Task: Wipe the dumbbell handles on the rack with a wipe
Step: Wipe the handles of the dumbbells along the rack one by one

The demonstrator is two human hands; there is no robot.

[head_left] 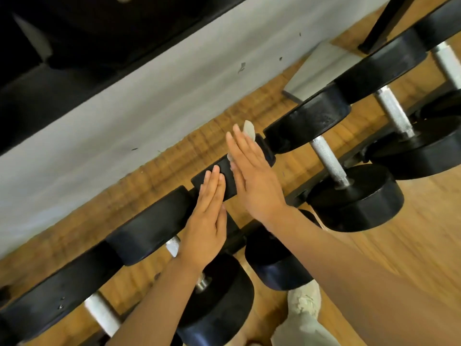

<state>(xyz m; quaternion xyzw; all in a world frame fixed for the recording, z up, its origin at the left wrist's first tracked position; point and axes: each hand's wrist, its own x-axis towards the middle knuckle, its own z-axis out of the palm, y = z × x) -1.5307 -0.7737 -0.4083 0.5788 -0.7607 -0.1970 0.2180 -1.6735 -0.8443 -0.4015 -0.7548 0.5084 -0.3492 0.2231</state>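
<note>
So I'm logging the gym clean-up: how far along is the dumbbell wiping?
Nothing looks provably done; no handle shows a visible sign of having been wiped. In hand: the right hand lies flat with the wipe poking out past its fingertips, over a small dumbbell, while the left hand lies flat beside it. Left: seemingly the bare metal handles along the rack, to the right and lower left.
</note>
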